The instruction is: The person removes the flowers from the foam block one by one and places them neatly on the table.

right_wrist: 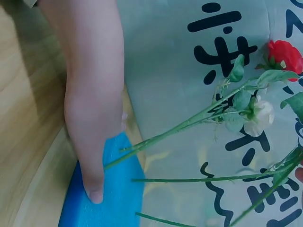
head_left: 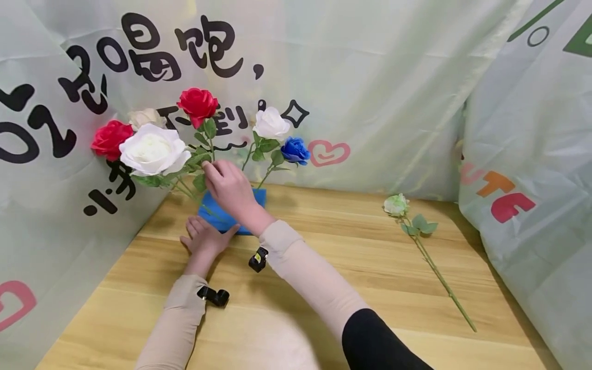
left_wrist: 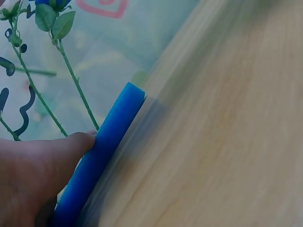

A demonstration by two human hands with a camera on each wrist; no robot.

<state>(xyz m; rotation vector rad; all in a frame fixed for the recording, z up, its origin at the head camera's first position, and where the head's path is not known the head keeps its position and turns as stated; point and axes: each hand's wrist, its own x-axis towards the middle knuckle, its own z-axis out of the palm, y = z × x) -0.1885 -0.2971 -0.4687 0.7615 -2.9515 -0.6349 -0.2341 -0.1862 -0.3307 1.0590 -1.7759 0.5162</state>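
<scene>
A blue foam block (head_left: 259, 198) lies on the table with several rose stems standing in it. My left hand (head_left: 205, 239) rests against its near left corner, fingers spread, the thumb (left_wrist: 78, 142) pressing on the upper edge. Over the block, my right hand (head_left: 231, 187) pinches the stem below the upper red rose (head_left: 198, 105); its fingertips barely enter the right wrist view. Left of this hand lean a large white rose (head_left: 154, 150), another red rose (head_left: 112, 140) and a cream rose (head_left: 146, 118). A smaller white rose (head_left: 271, 124) and a blue rose (head_left: 295, 150) stand to the right.
A pale green-white rose (head_left: 396, 205) with a long stem lies on the wooden table (head_left: 361, 288) at the right. Printed cloth (head_left: 370, 103) hangs behind the table and along both sides. Both wrists carry small black cameras.
</scene>
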